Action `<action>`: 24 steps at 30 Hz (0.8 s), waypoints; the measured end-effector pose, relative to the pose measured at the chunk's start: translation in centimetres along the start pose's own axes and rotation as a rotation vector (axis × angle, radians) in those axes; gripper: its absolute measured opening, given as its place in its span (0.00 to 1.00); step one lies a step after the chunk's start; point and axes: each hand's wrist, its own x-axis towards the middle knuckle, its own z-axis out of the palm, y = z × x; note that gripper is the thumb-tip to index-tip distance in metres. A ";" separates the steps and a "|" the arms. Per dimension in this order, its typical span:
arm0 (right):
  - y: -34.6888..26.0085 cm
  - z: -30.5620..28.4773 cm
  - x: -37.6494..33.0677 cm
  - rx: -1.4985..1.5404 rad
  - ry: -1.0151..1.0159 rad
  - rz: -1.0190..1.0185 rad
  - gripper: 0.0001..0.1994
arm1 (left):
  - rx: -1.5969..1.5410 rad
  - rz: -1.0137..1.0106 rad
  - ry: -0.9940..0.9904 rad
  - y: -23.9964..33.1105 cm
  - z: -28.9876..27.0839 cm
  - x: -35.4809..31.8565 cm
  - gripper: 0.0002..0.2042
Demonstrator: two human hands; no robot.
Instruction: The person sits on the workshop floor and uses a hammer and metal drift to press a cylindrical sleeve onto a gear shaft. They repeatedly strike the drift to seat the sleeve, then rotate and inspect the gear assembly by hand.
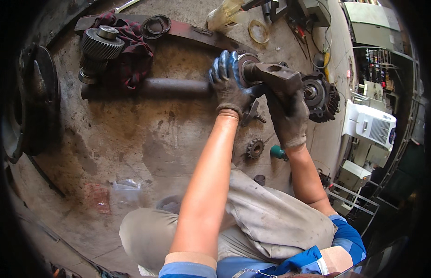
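Note:
My left hand [228,85], in a grey glove with blue-coated fingers, lies against a round steel part [247,64]. Its fingers reach up along the left side and the thumb stretches to the right. My right hand [289,116], in a dark, dirty glove, is wrapped round a heavy dark metal block [278,76] shaped like a hammer head. The block's narrower end meets the round part. A thick dark pipe [173,88] runs leftward from my left hand. Below that hand, a small metal piece with a threaded end [252,115] shows partly.
A toothed flange [319,96] lies right of my right hand. Nearer are a small sprocket [255,148] and a green cylinder [278,152]. A helical gear shaft [102,42] rests on checked cloth [135,51] at far left. Black rings [156,26] lie on a metal beam [187,34].

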 end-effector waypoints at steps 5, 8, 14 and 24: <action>-0.7 0.7 0.6 0.034 0.093 -0.071 0.13 | 0.041 -0.056 0.024 0.8 -0.1 -0.4 0.57; -0.3 1.0 0.8 -0.150 0.049 -0.056 0.14 | 0.075 -0.074 0.005 1.0 0.1 -0.3 0.57; -0.8 -0.4 2.3 -0.110 0.074 -0.078 0.15 | 0.034 -0.061 0.094 1.3 0.6 -0.6 0.61; 4.2 -5.4 11.5 -0.008 -0.463 -0.108 0.17 | -0.022 -0.077 0.213 2.3 1.0 -0.9 0.60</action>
